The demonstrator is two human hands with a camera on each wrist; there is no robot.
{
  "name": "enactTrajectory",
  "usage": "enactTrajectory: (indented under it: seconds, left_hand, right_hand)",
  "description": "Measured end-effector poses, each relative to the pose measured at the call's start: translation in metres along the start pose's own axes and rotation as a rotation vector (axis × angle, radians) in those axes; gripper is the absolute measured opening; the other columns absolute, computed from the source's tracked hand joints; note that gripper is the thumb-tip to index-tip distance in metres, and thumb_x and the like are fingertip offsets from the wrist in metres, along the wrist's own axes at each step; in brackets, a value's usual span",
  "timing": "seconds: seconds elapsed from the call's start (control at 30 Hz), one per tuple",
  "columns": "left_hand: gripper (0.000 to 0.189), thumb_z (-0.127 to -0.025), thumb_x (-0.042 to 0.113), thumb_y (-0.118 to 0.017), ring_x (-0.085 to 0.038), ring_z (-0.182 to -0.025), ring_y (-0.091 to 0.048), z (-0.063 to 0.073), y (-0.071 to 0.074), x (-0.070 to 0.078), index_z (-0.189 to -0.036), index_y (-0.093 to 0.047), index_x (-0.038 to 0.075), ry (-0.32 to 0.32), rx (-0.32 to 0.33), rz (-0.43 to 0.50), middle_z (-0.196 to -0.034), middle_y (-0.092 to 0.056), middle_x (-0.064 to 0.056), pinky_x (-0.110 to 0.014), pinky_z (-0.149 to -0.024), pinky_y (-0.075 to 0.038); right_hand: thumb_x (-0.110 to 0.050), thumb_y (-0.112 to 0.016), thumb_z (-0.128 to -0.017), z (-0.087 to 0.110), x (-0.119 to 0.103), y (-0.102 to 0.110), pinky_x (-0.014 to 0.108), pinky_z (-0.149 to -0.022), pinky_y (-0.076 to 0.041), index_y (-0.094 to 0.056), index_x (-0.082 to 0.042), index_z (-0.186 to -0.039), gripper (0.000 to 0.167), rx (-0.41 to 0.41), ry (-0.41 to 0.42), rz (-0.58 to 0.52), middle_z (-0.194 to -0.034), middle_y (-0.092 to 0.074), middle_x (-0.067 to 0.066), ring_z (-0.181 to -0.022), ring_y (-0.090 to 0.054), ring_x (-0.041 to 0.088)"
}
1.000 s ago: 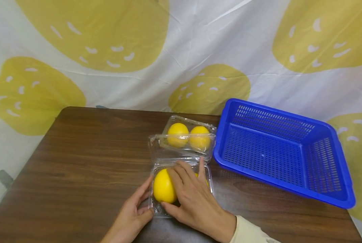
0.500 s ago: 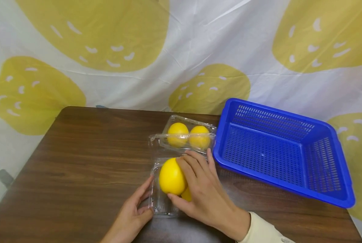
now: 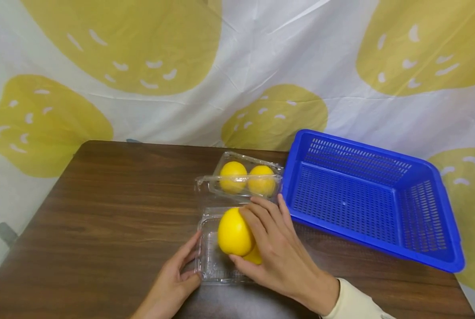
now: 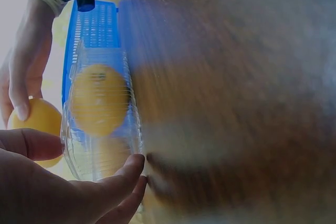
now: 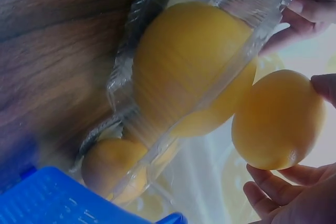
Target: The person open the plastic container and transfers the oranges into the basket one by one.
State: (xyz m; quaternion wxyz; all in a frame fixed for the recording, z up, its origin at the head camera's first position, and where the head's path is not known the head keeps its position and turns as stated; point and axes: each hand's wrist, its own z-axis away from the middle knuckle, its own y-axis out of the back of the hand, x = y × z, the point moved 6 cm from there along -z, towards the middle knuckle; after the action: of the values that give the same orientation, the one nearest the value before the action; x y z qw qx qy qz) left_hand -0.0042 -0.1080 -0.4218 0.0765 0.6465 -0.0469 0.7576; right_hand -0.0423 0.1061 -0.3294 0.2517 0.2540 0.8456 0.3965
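Note:
My right hand (image 3: 281, 252) grips a smooth yellow orange (image 3: 235, 232) between thumb and fingers, raised over the open clear plastic clamshell box (image 3: 215, 271). In the right wrist view this held orange (image 5: 278, 121) is outside the box wall. A second orange (image 3: 255, 256) sits in the box's right half, partly covered by the held one; the left wrist view shows this orange (image 4: 100, 100) through the plastic. My left hand (image 3: 175, 274) holds the box's left side, thumb near the front corner. The box's lid (image 3: 237, 178) stands raised at the back.
Behind the lid, another clear box (image 3: 245, 156) contains two oranges (image 3: 233, 170). A blue perforated basket (image 3: 345, 204) stands on the right of the brown wooden table (image 3: 114, 212). A patterned cloth (image 3: 253, 53) hangs behind the table.
My right hand has lifted the orange from the box's left half and carried it up and to the right. My left hand has kept its place on the box.

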Motion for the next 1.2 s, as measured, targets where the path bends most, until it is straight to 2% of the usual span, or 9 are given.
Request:
enactTrajectory:
  seconds: [0.4, 0.67, 0.83, 1.0, 1.2]
  left_hand:
    - [0.091, -0.085, -0.017, -0.064, -0.049, -0.146, -0.051, -0.001, -0.001, 0.000, -0.170, -0.038, 0.003, -0.014, -0.023, 0.020, -0.173, -0.036, -0.028, -0.022, -0.099, -0.060]
    - [0.091, -0.085, -0.018, -0.064, -0.049, -0.145, -0.052, -0.002, -0.001, -0.001, -0.169, -0.040, 0.004, -0.019, -0.010, 0.023, -0.171, -0.039, -0.029, -0.023, -0.099, -0.060]
    - [0.091, -0.084, -0.019, -0.064, -0.050, -0.146, -0.052, -0.002, -0.001, -0.001, -0.169, -0.039, 0.002, -0.039, -0.008, 0.016, -0.170, -0.039, -0.030, -0.022, -0.100, -0.060]
    - [0.090, -0.085, -0.019, -0.064, -0.051, -0.147, -0.050, -0.002, -0.001, -0.001, -0.169, -0.039, 0.003, -0.027, -0.009, 0.017, -0.172, -0.037, -0.029, -0.021, -0.100, -0.059]
    - [0.091, -0.085, -0.019, -0.064, -0.051, -0.147, -0.049, -0.002, -0.002, 0.000, -0.169, -0.039, 0.004, -0.028, -0.011, 0.029, -0.171, -0.038, -0.030, -0.021, -0.100, -0.059]
  right_hand:
    - [-0.041, -0.086, -0.083, -0.003, 0.009, 0.016, 0.079, -0.124, -0.029, -0.061, 0.000, -0.144, 0.077, 0.031, 0.012, 0.022, -0.145, -0.065, 0.018, -0.139, -0.056, 0.038]
    - [-0.038, -0.086, -0.082, -0.003, 0.017, 0.024, 0.073, -0.125, -0.035, -0.060, 0.004, -0.144, 0.080, 0.052, 0.031, 0.048, -0.140, -0.066, 0.021, -0.136, -0.057, 0.042]
    - [-0.036, -0.088, -0.082, -0.002, 0.025, 0.030, 0.071, -0.127, -0.033, -0.059, 0.006, -0.145, 0.081, 0.041, 0.015, 0.030, -0.141, -0.065, 0.022, -0.138, -0.055, 0.043]
    - [-0.036, -0.086, -0.085, 0.000, 0.033, 0.036, 0.064, -0.131, -0.030, -0.058, 0.007, -0.145, 0.079, 0.041, 0.002, 0.014, -0.143, -0.064, 0.024, -0.140, -0.054, 0.044]
    - [-0.038, -0.081, -0.090, 0.000, 0.036, 0.045, 0.052, -0.127, -0.037, -0.060, 0.008, -0.142, 0.073, 0.082, 0.020, -0.005, -0.140, -0.065, 0.024, -0.136, -0.055, 0.045]
